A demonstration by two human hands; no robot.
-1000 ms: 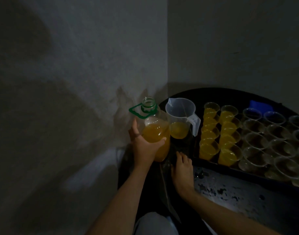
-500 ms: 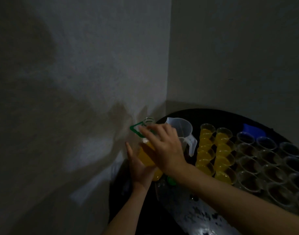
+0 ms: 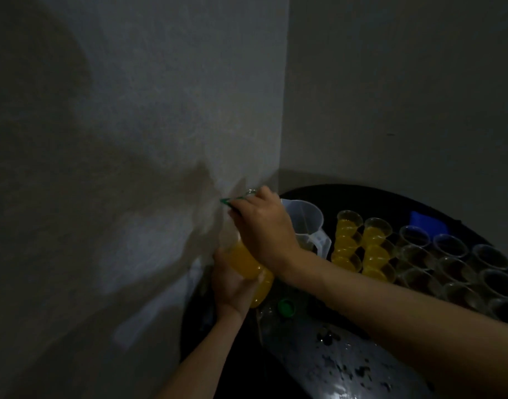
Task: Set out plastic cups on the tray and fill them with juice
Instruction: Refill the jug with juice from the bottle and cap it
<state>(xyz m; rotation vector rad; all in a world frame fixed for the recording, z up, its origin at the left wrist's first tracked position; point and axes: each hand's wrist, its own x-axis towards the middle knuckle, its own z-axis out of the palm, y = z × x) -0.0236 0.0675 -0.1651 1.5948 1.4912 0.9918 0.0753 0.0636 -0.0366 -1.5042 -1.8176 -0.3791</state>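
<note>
Dim corner, dark round tabletop [image 3: 327,188]. At its left edge the left hand [image 3: 232,286] wraps the lower half of the juice bottle [image 3: 247,262]; the right hand [image 3: 264,226] curls over its neck. A jug [image 3: 304,218] stands just beside, with filled cups [image 3: 349,246] and empty cups [image 3: 454,263] further right.

Your right hand [image 3: 261,228] lies over the neck of the bottle [image 3: 247,262]. Only the mouth's rim and a tip of the green handle [image 3: 225,200] show past your fingers, and you cannot tell whether they hold neck or handle. Your left hand [image 3: 229,286] hides the bottle's base. Your right wrist covers the near wall and contents of the jug [image 3: 304,220]. Right of the grip, your forearm [image 3: 391,300] hides the nearest cups [image 3: 448,254], and the frame edge cuts off the farthest.
</note>
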